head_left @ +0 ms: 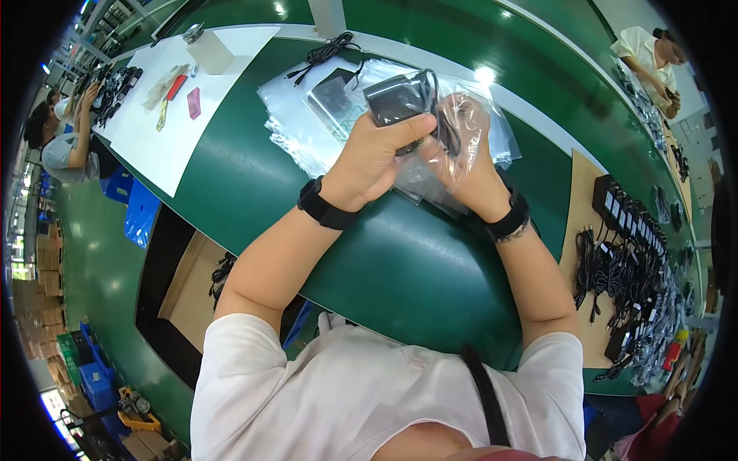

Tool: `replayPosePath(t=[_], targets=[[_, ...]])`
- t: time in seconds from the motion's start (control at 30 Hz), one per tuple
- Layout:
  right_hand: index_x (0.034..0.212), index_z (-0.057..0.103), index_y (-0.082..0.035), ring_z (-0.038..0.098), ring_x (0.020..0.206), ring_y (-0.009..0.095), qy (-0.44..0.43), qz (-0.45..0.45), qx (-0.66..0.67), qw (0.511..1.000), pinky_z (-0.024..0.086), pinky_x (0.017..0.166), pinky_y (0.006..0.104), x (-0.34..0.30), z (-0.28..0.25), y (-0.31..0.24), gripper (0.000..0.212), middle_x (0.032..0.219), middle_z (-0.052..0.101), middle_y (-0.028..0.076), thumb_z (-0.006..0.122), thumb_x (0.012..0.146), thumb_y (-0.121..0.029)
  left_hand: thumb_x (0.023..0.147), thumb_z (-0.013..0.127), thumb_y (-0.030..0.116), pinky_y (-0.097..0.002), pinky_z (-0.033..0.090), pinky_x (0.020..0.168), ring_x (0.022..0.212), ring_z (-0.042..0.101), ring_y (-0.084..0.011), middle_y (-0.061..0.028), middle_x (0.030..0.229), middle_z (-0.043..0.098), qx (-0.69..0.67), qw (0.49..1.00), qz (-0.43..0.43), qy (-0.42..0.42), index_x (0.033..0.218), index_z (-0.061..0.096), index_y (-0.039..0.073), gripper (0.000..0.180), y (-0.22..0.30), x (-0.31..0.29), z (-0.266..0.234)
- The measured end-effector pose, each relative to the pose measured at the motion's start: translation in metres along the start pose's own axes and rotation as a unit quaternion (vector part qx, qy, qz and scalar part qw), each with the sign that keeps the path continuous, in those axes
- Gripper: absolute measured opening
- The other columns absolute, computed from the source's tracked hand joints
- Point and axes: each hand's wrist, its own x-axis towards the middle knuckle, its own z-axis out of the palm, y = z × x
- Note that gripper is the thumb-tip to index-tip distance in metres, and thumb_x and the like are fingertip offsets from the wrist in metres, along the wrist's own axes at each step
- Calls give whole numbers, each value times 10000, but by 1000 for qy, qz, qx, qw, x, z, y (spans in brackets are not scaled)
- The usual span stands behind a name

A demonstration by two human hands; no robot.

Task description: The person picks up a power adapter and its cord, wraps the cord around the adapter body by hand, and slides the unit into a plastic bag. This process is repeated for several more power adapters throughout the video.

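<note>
My left hand (pixel 371 159) is closed around a black power adapter (pixel 392 98), its thumb lying across the lower edge. The adapter's black cable (pixel 450 127) is looped beside it. My right hand (pixel 470 154) is inside or behind a clear plastic bag (pixel 492 115), with the film over its fingers and the bag's mouth near the adapter. Below both hands lies a spread stack of clear plastic bags (pixel 288 127). Another black adapter (pixel 336 91) rests on the stack, and its coiled cable (pixel 330 50) lies just beyond. Black bands circle both wrists.
A white sheet (pixel 165 131) at left carries a bottle (pixel 207 50), a red-handled tool (pixel 176 87) and a pink piece (pixel 194 103). Rows of adapters (pixel 626 211) with bundled cables lie on cardboard at right. Other people work at left, far right and lower right. A dark open box (pixel 173 288) sits below the table's left edge.
</note>
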Motion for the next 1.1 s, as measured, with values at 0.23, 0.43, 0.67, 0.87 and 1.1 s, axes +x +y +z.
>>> replayPosePath(t=[0.23,0.43,0.67,0.87,1.1], targets=[[1228,436,-14,414,1049,272,-66,-28,55,996,321,926,357,10,-8,5,595,1108,417,146,649,757,-308,758,612,-10,-296,487,728,790,591,-152,-49,872,618,-68,996,-57,1,934,589,20,179,0,6,-10],[1347,306,-73,398,1167,255,-6,166,325,931,345,940,338,11,-24,12,694,1345,320,138,637,782,-305,742,597,-50,-299,499,698,750,595,-172,-67,858,609,-4,994,93,53,937,569,2,204,16,9,-12],[1167,424,25,519,697,146,102,266,524,803,458,689,263,19,-29,22,355,758,545,71,542,834,-16,702,651,-56,-278,468,750,803,570,-145,-45,886,592,45,991,122,41,971,566,11,290,8,11,-19],[1251,348,-23,508,857,192,171,210,485,832,446,763,330,27,-64,27,474,970,539,114,560,843,-136,708,636,-70,-287,472,768,819,569,-152,-34,900,580,-1,994,110,28,985,555,37,308,7,10,-19],[1359,231,-112,406,1159,227,-109,278,594,747,366,927,425,-1,-10,-4,753,1300,402,95,483,811,-561,735,607,-65,-316,447,833,885,575,-190,-68,944,600,-44,988,144,-24,1014,542,23,299,10,5,-10]])
